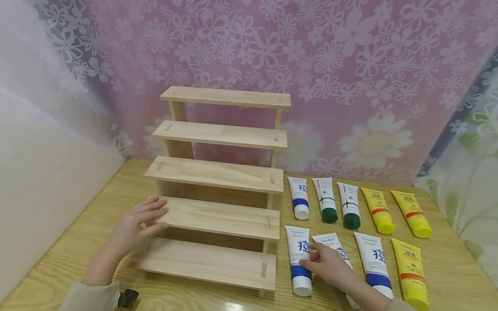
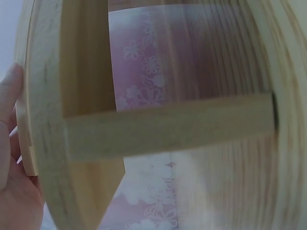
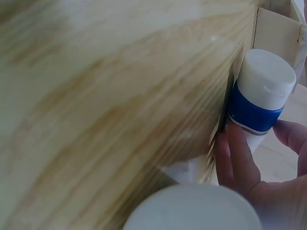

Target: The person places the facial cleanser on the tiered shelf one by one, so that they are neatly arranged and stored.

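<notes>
A five-step wooden display shelf (image 1: pixel 223 175) stands on the table with nothing on its steps. My left hand (image 1: pixel 140 225) rests on the left end of the second-lowest step, fingers lying straight on the plank; the left wrist view shows that hand (image 2: pixel 9 143) against the shelf's wooden edge (image 2: pixel 168 124). My right hand (image 1: pixel 321 263) grips a white tube with a blue band (image 1: pixel 297 262), which lies on the table just right of the shelf. In the right wrist view the fingers (image 3: pixel 235 158) curl round this tube (image 3: pixel 261 91) below its white cap.
Several more tubes lie in two rows to the right: blue-and-white (image 1: pixel 298 198), green-capped (image 1: pixel 325 200), yellow (image 1: pixel 378 212) and a front yellow one (image 1: pixel 411 275). A second blue-and-white tube (image 1: pixel 333 241) lies partly under my right hand. The wooden table (image 1: pixel 462 294) meets curtained walls.
</notes>
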Demonstrator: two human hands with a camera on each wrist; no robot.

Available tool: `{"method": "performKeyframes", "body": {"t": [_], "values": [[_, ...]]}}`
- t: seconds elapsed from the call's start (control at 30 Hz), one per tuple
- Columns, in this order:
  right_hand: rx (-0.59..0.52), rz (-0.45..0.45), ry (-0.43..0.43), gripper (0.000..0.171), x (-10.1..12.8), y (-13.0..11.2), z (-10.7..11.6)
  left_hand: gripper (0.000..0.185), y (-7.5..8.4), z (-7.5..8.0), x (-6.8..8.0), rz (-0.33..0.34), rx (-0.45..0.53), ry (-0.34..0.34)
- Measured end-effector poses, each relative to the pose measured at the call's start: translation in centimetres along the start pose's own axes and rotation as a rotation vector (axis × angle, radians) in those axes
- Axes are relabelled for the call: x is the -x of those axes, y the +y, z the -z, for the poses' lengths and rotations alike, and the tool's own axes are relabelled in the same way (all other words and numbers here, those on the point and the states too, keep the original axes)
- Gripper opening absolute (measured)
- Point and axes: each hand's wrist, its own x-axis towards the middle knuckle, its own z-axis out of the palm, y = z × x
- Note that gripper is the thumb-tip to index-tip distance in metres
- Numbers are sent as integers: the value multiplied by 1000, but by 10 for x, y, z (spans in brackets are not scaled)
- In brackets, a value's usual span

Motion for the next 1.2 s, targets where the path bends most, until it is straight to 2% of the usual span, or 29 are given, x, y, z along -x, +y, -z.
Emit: {"method": "performKeyframes", "body": {"t": [0.37, 0.57, 0.9, 1.2], "values": [[-71, -71, 13, 78, -7, 1, -9, 39, -1, -2, -1, 0, 34, 16], [-97, -89, -13, 85, -9, -1, -12, 39, 0, -1, -1, 12, 39, 14], [-118, -62, -9, 83, -11, -2, -15, 40, 0, -2, 1, 35, 68, 22], [-110, -74, -16, 84, -10, -3, -14, 39, 0, -2, -1, 12, 85, 35]]}}
